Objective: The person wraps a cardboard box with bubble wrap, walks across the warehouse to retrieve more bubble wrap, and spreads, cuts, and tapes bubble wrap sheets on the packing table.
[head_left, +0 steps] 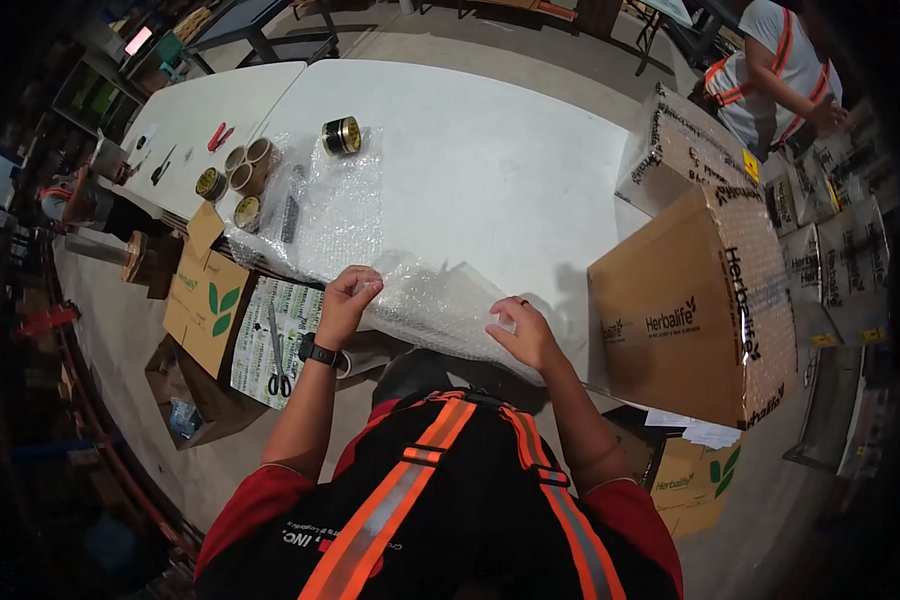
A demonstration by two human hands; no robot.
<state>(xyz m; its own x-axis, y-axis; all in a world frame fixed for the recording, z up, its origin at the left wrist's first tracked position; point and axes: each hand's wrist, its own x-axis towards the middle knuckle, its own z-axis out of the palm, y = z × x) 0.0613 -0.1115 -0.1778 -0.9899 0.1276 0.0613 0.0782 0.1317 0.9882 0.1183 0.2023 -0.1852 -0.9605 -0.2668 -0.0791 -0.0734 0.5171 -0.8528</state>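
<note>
A sheet of clear bubble wrap (435, 305) spreads over the near edge of the white table (470, 150), between my two hands. My left hand (350, 303) pinches the wrap at its left side, thumb against the fingers. At the sheet's right edge is my right hand (528, 338), its fingers curled loosely with a gap between thumb and forefinger. More bubble wrap (345, 210) lies farther back on the left. On it stands a black and gold tape roll (341, 136), tipped on its side.
Cardboard cores (260, 160) and more tape rolls (210, 184) sit at the table's left. Black-handled scissors (278, 360) rest on a printed sheet below. A large Herbalife carton (660, 310) stands close by my right arm. A person (775, 70) is at the back right.
</note>
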